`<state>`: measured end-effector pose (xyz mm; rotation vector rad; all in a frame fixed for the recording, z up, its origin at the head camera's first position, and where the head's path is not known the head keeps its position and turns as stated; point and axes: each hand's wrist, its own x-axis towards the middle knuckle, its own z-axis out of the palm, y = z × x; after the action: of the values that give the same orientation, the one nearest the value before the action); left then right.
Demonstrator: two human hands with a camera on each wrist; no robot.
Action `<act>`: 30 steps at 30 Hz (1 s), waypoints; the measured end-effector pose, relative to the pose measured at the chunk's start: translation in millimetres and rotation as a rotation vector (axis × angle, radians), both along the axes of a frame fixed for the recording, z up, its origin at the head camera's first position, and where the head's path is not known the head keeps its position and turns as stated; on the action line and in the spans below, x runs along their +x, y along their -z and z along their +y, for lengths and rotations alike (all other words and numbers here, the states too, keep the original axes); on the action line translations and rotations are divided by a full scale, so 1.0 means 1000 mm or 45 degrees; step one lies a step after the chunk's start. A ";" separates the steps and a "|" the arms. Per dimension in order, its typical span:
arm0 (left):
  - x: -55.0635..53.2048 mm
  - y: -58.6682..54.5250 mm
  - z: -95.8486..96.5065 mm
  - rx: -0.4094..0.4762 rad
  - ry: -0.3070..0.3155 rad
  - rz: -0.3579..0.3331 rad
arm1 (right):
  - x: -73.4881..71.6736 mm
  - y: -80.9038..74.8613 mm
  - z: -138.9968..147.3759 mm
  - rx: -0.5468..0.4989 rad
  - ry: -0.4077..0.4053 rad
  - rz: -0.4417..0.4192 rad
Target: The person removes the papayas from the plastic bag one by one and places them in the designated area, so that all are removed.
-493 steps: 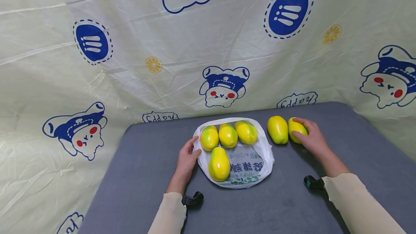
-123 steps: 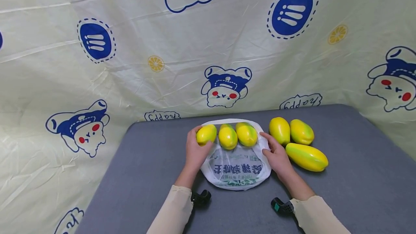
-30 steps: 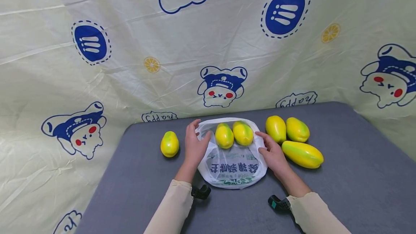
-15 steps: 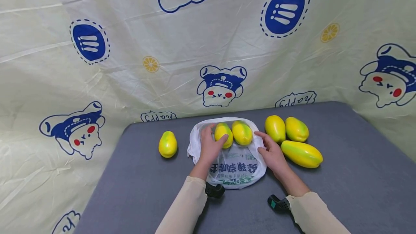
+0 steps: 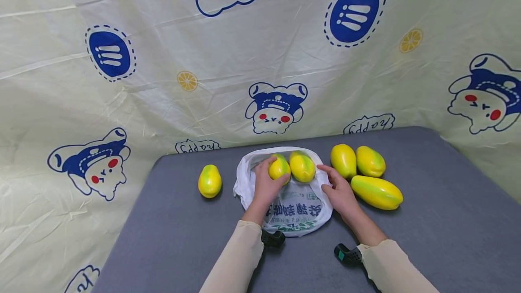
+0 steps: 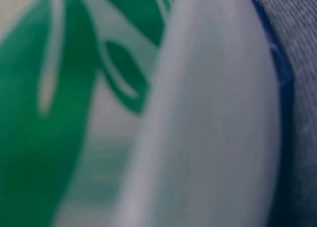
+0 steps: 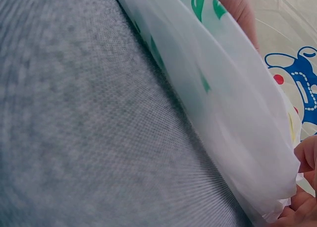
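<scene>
A white plastic bag (image 5: 281,230) with its rim rolled open lies on the table, dark and green print showing on its floor. Two yellow-green papayas sit at its far side. My left hand (image 5: 266,189) reaches inside and grips the left papaya (image 5: 278,166), thumb on the near side. Beside that one lies the right papaya (image 5: 302,166), untouched. My right hand (image 5: 341,196) pinches the bag's right rim; in the right wrist view its fingers (image 7: 307,153) hold the thin plastic. Blurred bag wall (image 6: 213,113) fills the left wrist view, hiding the left hand.
One papaya (image 5: 210,181) stands alone on the grey table (image 5: 179,238), left of the bag. To the right are three more: two at the back (image 5: 343,161) and a long one (image 5: 376,192) lying in front. A printed curtain (image 5: 228,116) hangs behind the table.
Since the earliest frame, two papayas have left the bag, one to the right group, one to the left. Within the last second my left hand moved from the bag's left rim onto another papaya.
</scene>
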<state>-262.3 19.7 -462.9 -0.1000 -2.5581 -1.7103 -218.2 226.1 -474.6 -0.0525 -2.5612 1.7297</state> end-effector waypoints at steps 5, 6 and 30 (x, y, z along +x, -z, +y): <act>0.000 0.000 0.001 -0.017 -0.020 -0.009 | 0.000 0.001 0.000 0.000 -0.007 0.010; 0.000 0.000 0.001 -0.011 -0.022 -0.011 | 0.000 0.001 0.000 -0.001 -0.007 0.012; 0.011 -0.021 -0.006 0.119 -0.065 -0.058 | -0.001 0.001 0.000 0.016 0.000 0.009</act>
<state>-251.0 13.8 -441.8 0.0085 -2.4841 -1.8305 -219.4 225.7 -475.5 -0.0460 -2.5672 1.7101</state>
